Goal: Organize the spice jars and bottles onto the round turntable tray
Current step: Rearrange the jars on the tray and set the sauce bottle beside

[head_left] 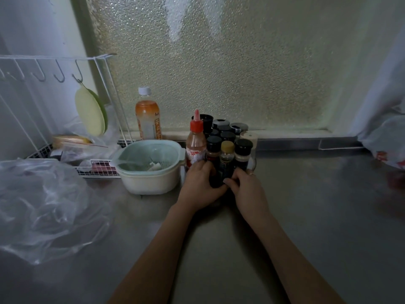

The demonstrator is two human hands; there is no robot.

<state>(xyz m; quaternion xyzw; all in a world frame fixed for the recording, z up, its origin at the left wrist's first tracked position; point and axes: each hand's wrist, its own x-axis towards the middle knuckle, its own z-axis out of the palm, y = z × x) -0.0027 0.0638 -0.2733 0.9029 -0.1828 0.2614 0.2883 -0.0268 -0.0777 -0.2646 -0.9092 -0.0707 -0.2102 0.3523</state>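
Several spice jars with black lids [228, 135] stand packed together on a clear round turntable tray [252, 160] at the back of the steel counter. A red-capped sauce bottle [195, 142] stands at their left. In front sits a small bottle with a gold cap [226, 154], between two black-lidded jars [213, 148] [242, 151]. My left hand [200, 183] and my right hand [246, 186] both wrap around the front of the cluster, fingers on the lower part of the gold-capped bottle. The tray's front is hidden by my hands.
A pale green colander in a white bowl [151, 166] stands just left of the tray. An orange drink bottle [147, 115] is behind it. A white wire rack [65, 110] and a clear plastic bag [43, 207] fill the left side. Another bag [385, 139] lies far right.
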